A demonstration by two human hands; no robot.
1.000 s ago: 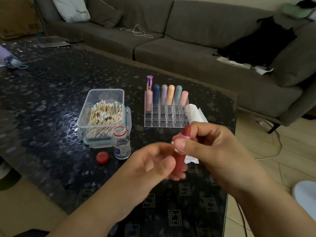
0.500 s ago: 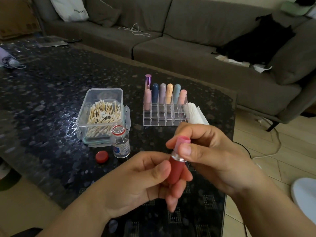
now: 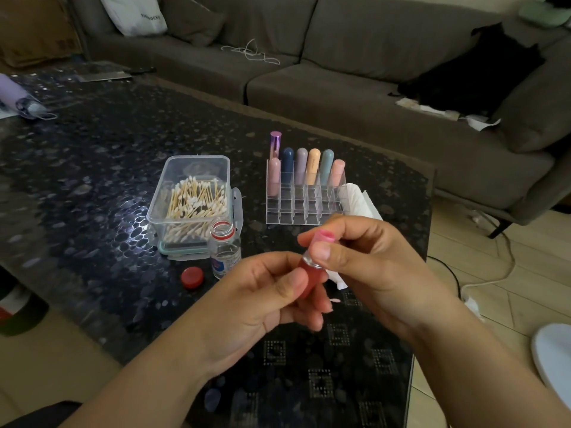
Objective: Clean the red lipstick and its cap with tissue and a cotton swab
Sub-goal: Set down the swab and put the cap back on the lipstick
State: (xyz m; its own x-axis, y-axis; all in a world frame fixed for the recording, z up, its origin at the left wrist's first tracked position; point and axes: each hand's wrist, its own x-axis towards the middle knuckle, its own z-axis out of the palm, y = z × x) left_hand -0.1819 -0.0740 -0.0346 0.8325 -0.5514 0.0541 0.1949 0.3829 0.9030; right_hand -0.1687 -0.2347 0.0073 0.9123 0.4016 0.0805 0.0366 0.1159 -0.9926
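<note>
The red lipstick (image 3: 310, 278) stands nearly upright over the dark table, held between both hands. My left hand (image 3: 262, 301) grips its red lower body with thumb and fingers. My right hand (image 3: 380, 264) pinches the upper part, the thumb resting on the silver ring. A pink tip (image 3: 326, 236) shows at the top. I do not see the red cap. A crumpled white tissue (image 3: 337, 278) lies on the table just behind the lipstick, mostly hidden by my right hand. A clear box of cotton swabs (image 3: 189, 202) sits open to the left.
An open small bottle (image 3: 225, 249) and its red lid (image 3: 192, 277) stand in front of the swab box. A clear organizer (image 3: 306, 208) holds several pastel lipsticks, with folded tissue (image 3: 360, 200) at its right. The table's right edge (image 3: 428, 230) drops to the floor with cables.
The rounded red top seen a second ago is gone and a pink tip now shows. Both hands have tilted the lipstick slightly and shifted a little toward me.
</note>
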